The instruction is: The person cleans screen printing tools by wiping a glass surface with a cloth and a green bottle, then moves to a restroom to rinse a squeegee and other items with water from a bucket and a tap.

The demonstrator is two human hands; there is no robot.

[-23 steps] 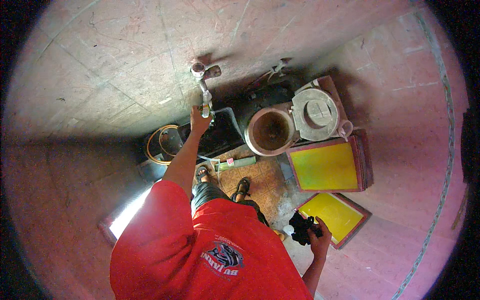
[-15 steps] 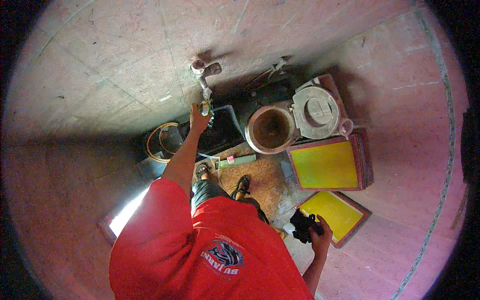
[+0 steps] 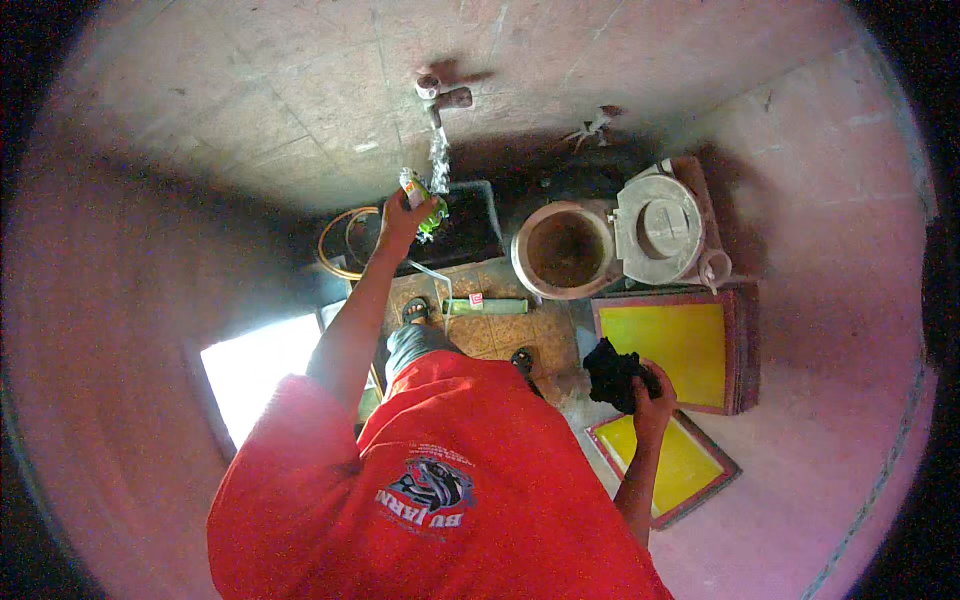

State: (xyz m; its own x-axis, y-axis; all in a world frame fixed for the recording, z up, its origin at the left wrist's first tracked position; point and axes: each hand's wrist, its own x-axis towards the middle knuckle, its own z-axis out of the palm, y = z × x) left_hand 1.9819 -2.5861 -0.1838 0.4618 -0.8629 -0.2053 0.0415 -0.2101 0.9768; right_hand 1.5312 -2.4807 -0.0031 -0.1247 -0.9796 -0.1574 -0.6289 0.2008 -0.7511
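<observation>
Water [image 3: 440,160] runs in a white stream from the wall tap [image 3: 430,98]. Just beside and below that stream, my left hand [image 3: 399,222] is closed around a small, shiny green-and-white plastic container [image 3: 428,212]; its exact kind is unclear. A dark basin [image 3: 465,225] lies beneath this hand. Off to the right, the fingers of my right hand [image 3: 653,394] grip a bunched black cloth [image 3: 612,376], held in the air near the stacked yellow screen frames [image 3: 668,345].
A round bucket [image 3: 563,250] and a grey lidded, drum-like vessel [image 3: 660,228] stand along the far wall. Another yellow screen frame [image 3: 665,465] lies below my right hand. A coiled yellow hose [image 3: 338,245] and a green strip [image 3: 490,306] are near my feet; a bright panel [image 3: 262,370] is left.
The container in my left hand has come away from the tap mouth, and the water stream now shows. My right hand has raised the black cloth farther forward. The whole view has shifted.
</observation>
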